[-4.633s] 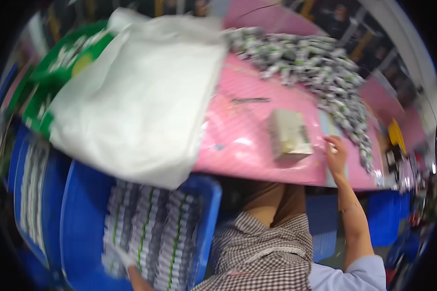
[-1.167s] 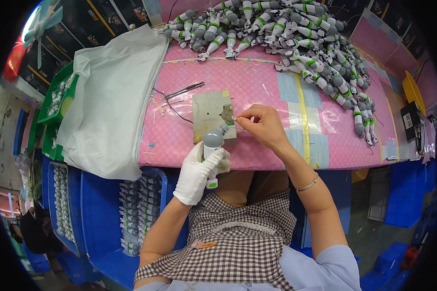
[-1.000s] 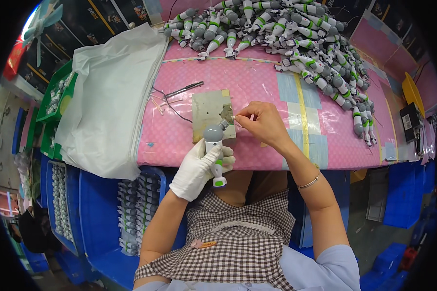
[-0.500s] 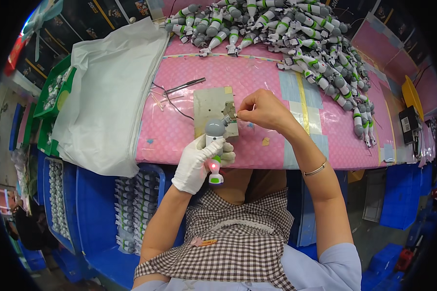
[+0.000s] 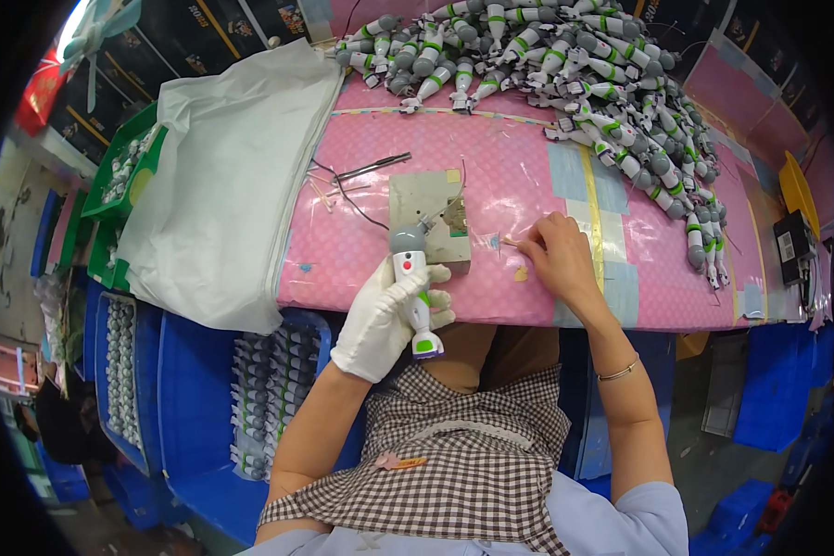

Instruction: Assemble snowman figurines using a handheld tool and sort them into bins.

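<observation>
My left hand (image 5: 380, 315), in a white glove, holds a small white and grey toy (image 5: 410, 287) with green trim upright at the near edge of the pink table (image 5: 361, 241). Its grey head sits in front of a flat grey-green pad (image 5: 426, 218). My bare right hand (image 5: 556, 258) rests on the table to the right of the pad, fingertips pinching a thin small stick (image 5: 510, 243) that I can barely make out. A tiny tan scrap (image 5: 521, 274) lies just under that hand.
A big heap of the same toys (image 5: 584, 65) covers the table's far right. A white plastic bag (image 5: 222, 185) drapes over the left end. Tweezers (image 5: 371, 169) and thin wires lie behind the pad. Blue crates (image 5: 269, 389) with rows of toys stand below left.
My right hand has moved from the pad's top right corner down and right onto the table. My left hand has raised the toy slightly and turned it more upright.
</observation>
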